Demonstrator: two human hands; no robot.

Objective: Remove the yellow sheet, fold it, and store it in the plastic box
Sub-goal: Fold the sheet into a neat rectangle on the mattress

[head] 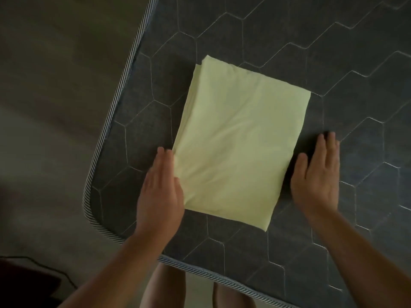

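The yellow sheet lies folded into a flat rectangle on the dark grey mattress, near its corner. Its long sides run away from you, and the far end leans a little to the right. Your left hand rests against the sheet's left edge with straight fingers, its grip apart and holding nothing, and your right hand lies flat on the mattress just beside the right edge, grip apart too.

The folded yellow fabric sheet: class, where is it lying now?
The sheet lies centre of the head view, on the dark grey hexagon-quilted mattress, between left hand and right hand.
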